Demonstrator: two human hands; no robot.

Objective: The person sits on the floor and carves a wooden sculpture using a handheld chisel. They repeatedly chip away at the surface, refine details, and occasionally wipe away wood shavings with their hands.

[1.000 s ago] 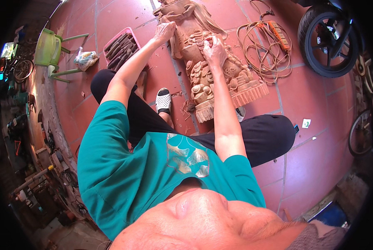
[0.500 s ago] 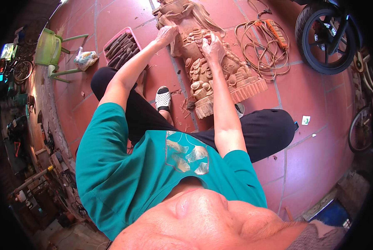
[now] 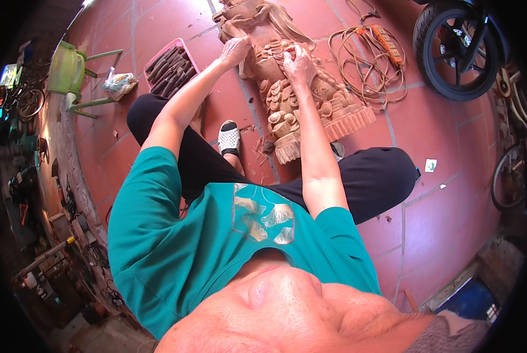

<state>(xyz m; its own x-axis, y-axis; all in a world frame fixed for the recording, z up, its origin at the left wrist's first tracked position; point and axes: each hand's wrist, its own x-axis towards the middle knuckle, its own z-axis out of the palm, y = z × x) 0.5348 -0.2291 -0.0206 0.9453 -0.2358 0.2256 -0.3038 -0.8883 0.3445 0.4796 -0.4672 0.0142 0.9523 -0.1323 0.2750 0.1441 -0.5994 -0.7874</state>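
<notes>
A large brown wood carving (image 3: pixel 284 103) lies on the tiled floor between my legs. Clusters of round, coin-like shapes cover its middle, and its ridged base is toward me. At the carving's left edge, my left hand (image 3: pixel 235 52) is closed with its fingers curled against the wood. My right hand (image 3: pixel 299 66) is over the coin-like relief, thumb and fingers pinched together. Whatever is in that pinch is too small to make out. Both forearms reach forward, the right one passing over the lower part of the carving.
Left of the carving, a pink basket (image 3: pixel 195 59) holds several dark tool-like sticks. Beyond it are a green plastic chair (image 3: pixel 67 69) and a plastic bag (image 3: pixel 120 84). To the right lie a coiled cord (image 3: pixel 340 65) with an orange power strip (image 3: pixel 388 47), and a motorbike wheel (image 3: pixel 422 50).
Both hands keep nearly the same place and pose on the carving. The whole view has shifted very slightly.
</notes>
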